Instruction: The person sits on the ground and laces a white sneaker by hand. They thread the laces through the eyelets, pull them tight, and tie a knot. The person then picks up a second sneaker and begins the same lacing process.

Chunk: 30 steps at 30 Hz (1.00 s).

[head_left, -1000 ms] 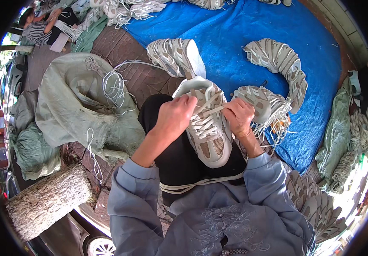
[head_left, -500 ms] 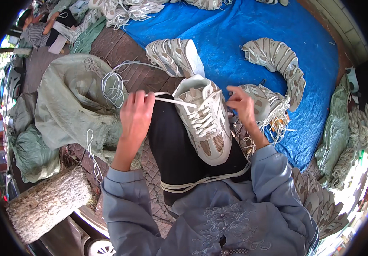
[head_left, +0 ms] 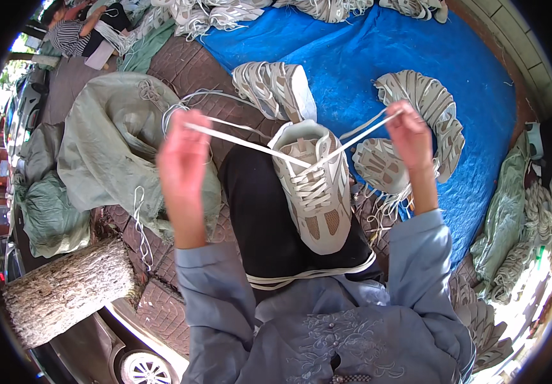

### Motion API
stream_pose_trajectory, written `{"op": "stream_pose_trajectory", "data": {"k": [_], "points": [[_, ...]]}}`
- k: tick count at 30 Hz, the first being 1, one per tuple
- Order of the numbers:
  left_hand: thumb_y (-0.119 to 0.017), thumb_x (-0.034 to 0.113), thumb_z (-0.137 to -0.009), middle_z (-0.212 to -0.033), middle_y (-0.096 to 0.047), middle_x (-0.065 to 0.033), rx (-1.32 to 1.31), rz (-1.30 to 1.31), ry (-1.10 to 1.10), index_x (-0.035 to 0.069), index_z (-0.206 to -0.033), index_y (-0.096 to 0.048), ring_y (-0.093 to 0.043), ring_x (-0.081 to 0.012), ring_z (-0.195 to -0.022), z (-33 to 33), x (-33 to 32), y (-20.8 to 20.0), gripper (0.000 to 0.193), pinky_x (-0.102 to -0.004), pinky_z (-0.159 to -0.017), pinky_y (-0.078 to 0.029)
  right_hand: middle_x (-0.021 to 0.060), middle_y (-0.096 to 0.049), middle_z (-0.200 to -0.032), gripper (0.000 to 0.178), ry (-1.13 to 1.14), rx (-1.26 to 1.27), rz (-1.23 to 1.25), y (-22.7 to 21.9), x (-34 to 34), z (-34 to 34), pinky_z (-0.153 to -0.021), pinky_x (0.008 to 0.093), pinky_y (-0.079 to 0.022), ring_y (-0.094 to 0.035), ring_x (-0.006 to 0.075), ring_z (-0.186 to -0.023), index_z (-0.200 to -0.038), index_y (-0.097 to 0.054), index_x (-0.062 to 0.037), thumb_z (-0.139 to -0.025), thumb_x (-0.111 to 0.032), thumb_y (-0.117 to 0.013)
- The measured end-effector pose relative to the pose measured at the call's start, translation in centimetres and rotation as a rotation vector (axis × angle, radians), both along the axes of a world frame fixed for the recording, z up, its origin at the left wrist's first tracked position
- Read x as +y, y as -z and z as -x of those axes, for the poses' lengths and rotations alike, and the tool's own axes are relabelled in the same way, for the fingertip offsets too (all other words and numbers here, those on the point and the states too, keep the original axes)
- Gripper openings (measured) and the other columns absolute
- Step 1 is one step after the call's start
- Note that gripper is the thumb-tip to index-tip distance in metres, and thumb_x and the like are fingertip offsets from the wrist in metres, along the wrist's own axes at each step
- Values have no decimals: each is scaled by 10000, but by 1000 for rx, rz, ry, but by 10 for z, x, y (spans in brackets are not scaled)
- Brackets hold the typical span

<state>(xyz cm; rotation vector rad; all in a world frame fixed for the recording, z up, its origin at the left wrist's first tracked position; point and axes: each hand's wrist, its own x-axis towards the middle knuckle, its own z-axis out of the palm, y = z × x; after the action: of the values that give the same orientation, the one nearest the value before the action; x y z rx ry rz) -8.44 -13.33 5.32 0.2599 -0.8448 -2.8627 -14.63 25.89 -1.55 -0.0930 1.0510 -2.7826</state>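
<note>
A beige and white sneaker upper (head_left: 321, 192) rests on my black-clad lap, toe toward me. Its white shoelace (head_left: 244, 142) is threaded in crossed rows, and both ends are pulled out to the sides. My left hand (head_left: 185, 150), smeared by motion, is closed on one end, left of the shoe. On the right, my right hand (head_left: 409, 134) pinches the other end, raised above the blue sheet. The two ends cross over the tongue. A band of pale laces (head_left: 314, 272) lies across my thighs.
Stacked shoe uppers (head_left: 269, 89) stand beyond the shoe, and a curved row (head_left: 439, 105) lies on the blue tarp (head_left: 340, 51). At left are a grey-green sack (head_left: 97, 141) and a log (head_left: 68, 291). Another person (head_left: 74, 32) sits at the far left.
My right hand has gone from the shoe's side up and out to the right, now holding a lace end. The left hand has moved left, and the laces are drawn out wide.
</note>
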Motion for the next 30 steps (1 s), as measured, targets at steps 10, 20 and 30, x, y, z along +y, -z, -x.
{"op": "stream_pose_trajectory", "data": {"k": [10,20,30], "points": [[-499,-18,-815,-991,-540,-205,-299,753,-712,-143,-1108,-428,-559,-288,-911,-69,-403,-34,327,-368,-875,-476,70,-533,-906,178,104,183,-187,-71,291,83,-824,292,-425,-518,136,-862,-1025,-495,10,-865,-68,-500],[-427,-51,-702,-1019,-565,-76,3,1900,-133,44,-1068,-557,-532,-203,-960,-86,-49,-12,400,-331,-775,-440,84,-561,-963,267,206,83,-426,-87,318,112,-811,275,-433,-538,136,-888,-1093,-506,47,-852,-68,-520],[-527,126,-666,-980,-521,-117,1002,2345,361,-5,-924,-552,-466,-252,-995,-42,132,27,290,-364,-838,-403,84,-575,-927,304,275,26,-612,-94,211,77,-736,258,-461,-564,138,-796,-1105,-494,52,-837,-86,-541]]}}
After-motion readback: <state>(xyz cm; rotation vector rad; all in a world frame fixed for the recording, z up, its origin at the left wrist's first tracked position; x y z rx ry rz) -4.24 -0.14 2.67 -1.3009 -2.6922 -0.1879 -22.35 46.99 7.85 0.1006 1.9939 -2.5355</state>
